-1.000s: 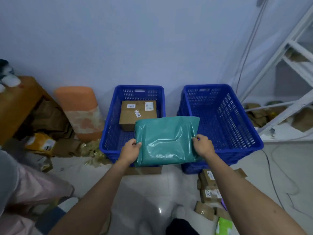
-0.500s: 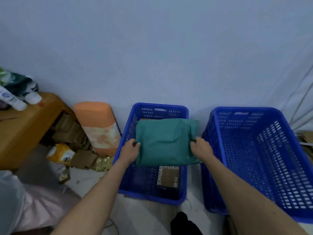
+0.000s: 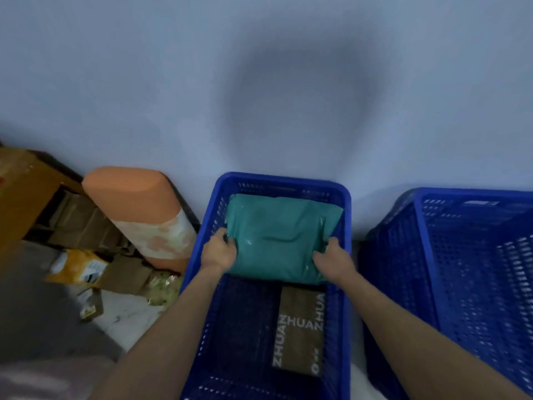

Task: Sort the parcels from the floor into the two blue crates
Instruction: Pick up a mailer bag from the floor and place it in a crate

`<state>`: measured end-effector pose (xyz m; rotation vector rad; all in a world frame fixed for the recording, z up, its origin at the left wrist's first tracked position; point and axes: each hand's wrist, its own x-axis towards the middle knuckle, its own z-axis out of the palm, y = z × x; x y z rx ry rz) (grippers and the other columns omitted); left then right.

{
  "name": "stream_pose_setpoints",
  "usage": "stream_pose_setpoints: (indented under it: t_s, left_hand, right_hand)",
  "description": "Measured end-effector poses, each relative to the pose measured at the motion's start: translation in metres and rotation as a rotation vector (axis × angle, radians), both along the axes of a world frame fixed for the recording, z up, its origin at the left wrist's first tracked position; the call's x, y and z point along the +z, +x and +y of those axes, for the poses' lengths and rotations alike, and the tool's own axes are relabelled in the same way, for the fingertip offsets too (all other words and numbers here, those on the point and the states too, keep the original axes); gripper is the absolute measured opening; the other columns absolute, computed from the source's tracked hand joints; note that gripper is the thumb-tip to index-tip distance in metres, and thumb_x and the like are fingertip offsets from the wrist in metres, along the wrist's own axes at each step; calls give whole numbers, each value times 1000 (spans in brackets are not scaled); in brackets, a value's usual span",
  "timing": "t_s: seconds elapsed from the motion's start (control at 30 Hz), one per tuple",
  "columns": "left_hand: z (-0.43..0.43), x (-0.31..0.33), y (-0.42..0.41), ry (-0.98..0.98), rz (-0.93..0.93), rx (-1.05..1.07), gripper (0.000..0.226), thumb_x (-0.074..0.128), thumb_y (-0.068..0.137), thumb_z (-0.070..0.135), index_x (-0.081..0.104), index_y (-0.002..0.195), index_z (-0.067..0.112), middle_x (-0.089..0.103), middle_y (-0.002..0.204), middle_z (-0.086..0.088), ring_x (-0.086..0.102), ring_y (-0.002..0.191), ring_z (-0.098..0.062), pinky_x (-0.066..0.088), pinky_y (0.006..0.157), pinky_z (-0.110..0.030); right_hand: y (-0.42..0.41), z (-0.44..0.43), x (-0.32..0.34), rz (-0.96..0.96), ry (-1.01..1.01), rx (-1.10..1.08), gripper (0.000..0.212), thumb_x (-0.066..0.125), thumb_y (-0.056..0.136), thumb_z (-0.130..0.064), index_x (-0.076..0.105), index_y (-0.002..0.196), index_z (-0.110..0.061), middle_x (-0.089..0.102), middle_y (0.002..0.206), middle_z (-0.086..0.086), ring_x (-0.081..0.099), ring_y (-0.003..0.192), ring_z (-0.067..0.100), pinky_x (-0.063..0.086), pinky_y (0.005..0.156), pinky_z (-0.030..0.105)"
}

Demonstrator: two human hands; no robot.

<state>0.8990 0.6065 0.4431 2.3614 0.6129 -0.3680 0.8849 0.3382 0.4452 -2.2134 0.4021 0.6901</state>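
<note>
- teal glossy plastic mailer bag (image 3: 284,235) is held by both hands inside the far half of the left blue perforated plastic crate (image 3: 288,181), close to the crate's back wall.
- left hand (image 3: 217,252): fingers are curled round the bag's left edge, with the knuckles up; the bag is gripped.
- right hand (image 3: 334,259): fingers are curled round the bag's near right corner; the plastic is puckered where it is pinched.
- contact between the bag's underside and the crate floor cannot be told; the bag's near edge is seen overlapping the far end of the box below it.
- brown cardboard box with white "zhuan" lettering (image 3: 301,327) is recorded lying flat on the floor of the same crate, in its near right part.
- second blue perforated plastic crate (image 3: 476,193) is set just beside the first, to the right, with a narrow strip of floor between them; both are backed against the pale blue-grey wall (image 3: 144,82).
- orange foam bolster with a white patterned band (image 3: 135,203) is leaned against the wall, left of the left crate.
- yellow packet (image 3: 76,267) and brown cartons (image 3: 86,223) are noted on the floor by the bolster, beside a wooden table (image 3: 17,197) at the left edge.
</note>
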Motion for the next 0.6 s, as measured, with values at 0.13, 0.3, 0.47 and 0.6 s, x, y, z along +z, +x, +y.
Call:
stream_pose_setpoints:
  t_s: [0.13,0.3,0.47,0.6]
  left_hand:
    - [10,-57,31,-1,44,-62,20,42,104,21,56,118,15,62,100,-6,54,84,-23,46,75,-35]
    - [17,-116,48,-46,79,-109,35,40,106,25,51,138,15,64,121,-12,60,104,-31,51,87,-42]
    - [17,-157,62,-3,143,-118,41,44,104,23,47,143,11,58,135,-15,55,122,-35,45,99,-39]
    - [27,-156,55,-4,115,-136,45,42,105,25,40,149,16,55,140,-13,54,124,-34,45,98,-36]
  right_hand:
    - [29,8,-55,50,-2,-33,44,55,95,-31,36,127,-8,52,111,8,52,93,23,49,81,36]
    - [47,10,-108,72,4,-71,53,54,96,-32,32,138,-7,54,121,11,51,95,23,45,78,32]
    - [51,14,-152,133,33,-85,68,56,95,-31,21,147,-4,48,136,16,52,117,30,46,89,32]
    - [46,18,-157,97,-25,-78,77,58,95,-32,16,150,0,36,147,18,42,130,33,40,106,35]
